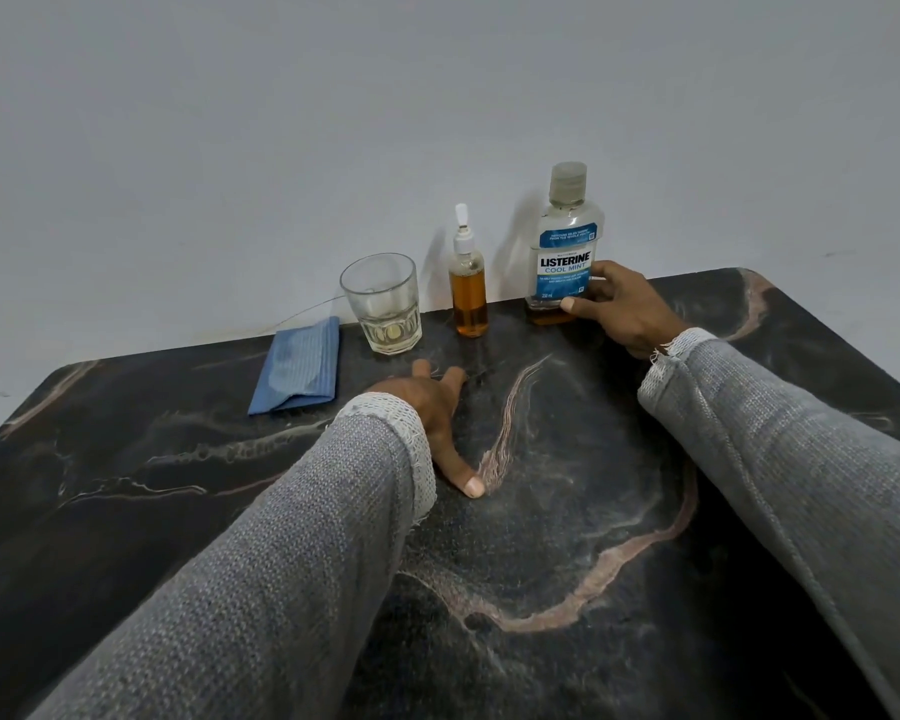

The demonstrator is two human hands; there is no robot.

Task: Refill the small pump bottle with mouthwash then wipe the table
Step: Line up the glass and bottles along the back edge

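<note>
Right hand (625,309) is wrapped round the lower part of the mouthwash bottle (566,241), which stands upright w/ cap on at the back of the table (749,459). Left hand (437,418) lies flat, fingers spread, holding nothing. Small pump bottle (471,283) is upright just left of the mouthwash and straight ahead of the left fingers, so imo left is the nearer hand for it.
</note>
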